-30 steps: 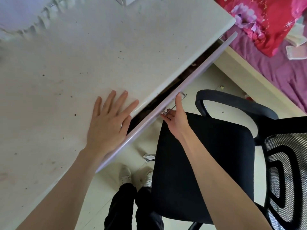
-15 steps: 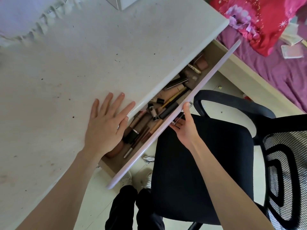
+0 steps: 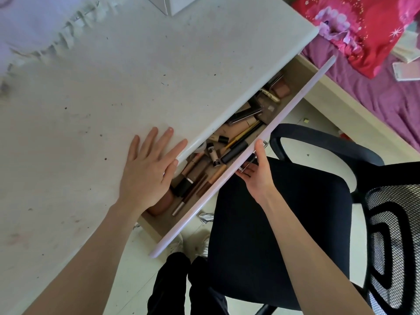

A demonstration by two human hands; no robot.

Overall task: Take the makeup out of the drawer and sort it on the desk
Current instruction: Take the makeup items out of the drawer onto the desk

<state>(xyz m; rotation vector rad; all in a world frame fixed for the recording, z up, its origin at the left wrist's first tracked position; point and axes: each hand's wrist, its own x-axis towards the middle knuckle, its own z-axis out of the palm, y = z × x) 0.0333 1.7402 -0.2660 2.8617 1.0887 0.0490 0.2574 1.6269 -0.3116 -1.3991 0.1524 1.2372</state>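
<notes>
We see the drawer (image 3: pixel 270 130) standing open below the desk's front edge, its pale lilac front panel running slantwise from lower left to upper right. Inside it the makeup (image 3: pixel 216 160) lies in a loose jumble, none of it on the desk. At the left end sits a round brown container (image 3: pixel 160 204), partly hidden under our left wrist; beside it lie a black-capped tube (image 3: pixel 184 186) and several slim brown pencils. Toward the middle we find a small white tube with a black cap (image 3: pixel 213 155), a thick black stick (image 3: pixel 234 151) and a gold-coloured pencil (image 3: pixel 243 135). Farther right are dark flat cases, and at the far right end a pinkish compact (image 3: pixel 281 89).

Our left hand (image 3: pixel 147 169) lies flat on the desk (image 3: pixel 113 98), fingers spread, the thumb at the desk's edge just above the drawer. Our right hand (image 3: pixel 256 169) holds the metal handle (image 3: pixel 252 159) on the drawer front, fingers curled under it and the thumb lying up along the panel.

The desk top is off-white and speckled with small dark marks; a frilled pale cloth (image 3: pixel 34 26) lies at its upper left and a white box (image 3: pixel 172 3) at the top edge. Below the drawer stands a black office chair (image 3: pixel 284 223) with a mesh back. At the upper right we see a bed with a purple sheet (image 3: pixel 375 87) and a red patterned cover (image 3: pixel 363 26).
</notes>
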